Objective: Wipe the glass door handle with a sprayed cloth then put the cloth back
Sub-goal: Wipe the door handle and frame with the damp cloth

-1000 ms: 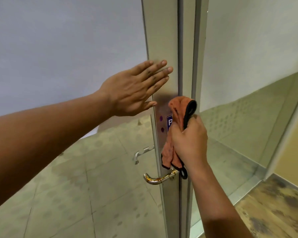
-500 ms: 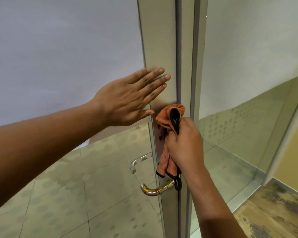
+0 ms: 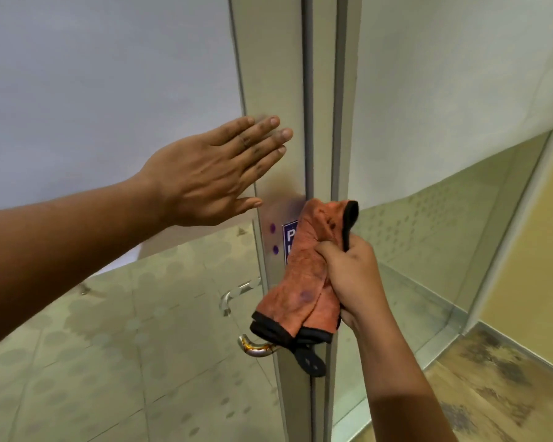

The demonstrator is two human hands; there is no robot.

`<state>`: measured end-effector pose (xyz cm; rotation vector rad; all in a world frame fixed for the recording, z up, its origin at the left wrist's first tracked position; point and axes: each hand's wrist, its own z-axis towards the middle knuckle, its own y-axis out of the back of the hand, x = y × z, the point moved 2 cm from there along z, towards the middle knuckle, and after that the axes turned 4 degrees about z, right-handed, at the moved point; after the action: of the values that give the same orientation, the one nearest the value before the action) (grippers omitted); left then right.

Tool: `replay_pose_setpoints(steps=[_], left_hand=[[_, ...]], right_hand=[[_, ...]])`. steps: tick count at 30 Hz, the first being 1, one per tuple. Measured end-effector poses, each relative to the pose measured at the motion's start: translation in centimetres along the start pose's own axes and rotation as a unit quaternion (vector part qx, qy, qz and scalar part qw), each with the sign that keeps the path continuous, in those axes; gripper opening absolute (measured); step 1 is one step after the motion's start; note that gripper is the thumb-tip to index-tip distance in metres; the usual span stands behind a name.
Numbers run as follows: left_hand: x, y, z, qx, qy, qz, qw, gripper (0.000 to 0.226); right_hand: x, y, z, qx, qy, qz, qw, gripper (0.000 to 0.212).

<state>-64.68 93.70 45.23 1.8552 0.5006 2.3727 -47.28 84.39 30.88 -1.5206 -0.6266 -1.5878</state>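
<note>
Hands at a glass door: my left hand (image 3: pixel 205 177) lies flat on the frame (image 3: pixel 268 74), fingers straight and close together. Handle (image 3: pixel 256 347) sits low, mostly under the cloth (image 3: pixel 304 282), which my right hand (image 3: pixel 351 282) grips in a fist. Risk: door swings w/o bracing, or cloth's loop (image 3: pixel 312 362) snags the lever.

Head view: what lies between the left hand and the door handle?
In the head view, two purple dots on the metal door frame lie between the left hand and the door handle; otherwise bare frame.

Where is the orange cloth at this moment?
The orange cloth is at centre frame, bunched in the right hand against the door frame, hanging just above the metal door handle.
</note>
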Motion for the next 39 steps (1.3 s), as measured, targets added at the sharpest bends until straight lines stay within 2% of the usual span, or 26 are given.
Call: replay_pose_setpoints(steps=[2, 8, 11, 14, 18, 23, 28, 31, 36, 39], left_hand=[[0.0, 0.1, 0.1, -0.005, 0.003, -0.002, 1.000, 0.079], [0.0, 0.2, 0.0, -0.003, 0.003, -0.012, 1.000, 0.078], [-0.1, 0.2, 0.0, 0.005, 0.002, -0.010, 1.000, 0.078], [-0.1, 0.1, -0.1, 0.007, 0.001, -0.009, 1.000, 0.077], [-0.1, 0.2, -0.1, 0.019, 0.000, -0.003, 1.000, 0.077], [-0.1, 0.2, 0.0, 0.017, 0.004, -0.004, 1.000, 0.077], [0.0, 0.4, 0.1, 0.022, 0.003, -0.010, 1.000, 0.077], [-0.1, 0.5, 0.0, 0.020, 0.002, -0.007, 1.000, 0.077], [-0.2, 0.4, 0.0, 0.025, 0.003, -0.001, 1.000, 0.078], [-0.1, 0.3, 0.0, 0.022, 0.005, -0.005, 1.000, 0.077]], right_hand=[[-0.2, 0.8, -0.4, -0.002, -0.017, 0.019, 1.000, 0.012], [0.8, -0.9, -0.4, 0.045, 0.046, -0.117, 0.991, 0.013], [1.4, -2.0, -0.4, 0.039, 0.107, -0.194, 0.974, 0.011], [1.2, -2.7, -0.7, 0.036, 0.152, -0.250, 0.955, 0.021], [0.9, -2.7, -0.8, 0.057, 0.178, -0.332, 0.924, 0.014], [0.9, -0.4, -1.1, 0.137, 0.084, -0.311, 0.937, 0.020], [3.6, 0.4, -1.2, 0.122, 0.111, -0.268, 0.949, 0.026], [4.1, -1.1, -1.3, 0.138, 0.159, -0.292, 0.933, 0.022], [2.9, -3.3, -1.7, 0.114, 0.222, -0.369, 0.895, 0.044], [1.8, -3.7, -2.2, 0.102, 0.237, -0.421, 0.870, 0.050]])
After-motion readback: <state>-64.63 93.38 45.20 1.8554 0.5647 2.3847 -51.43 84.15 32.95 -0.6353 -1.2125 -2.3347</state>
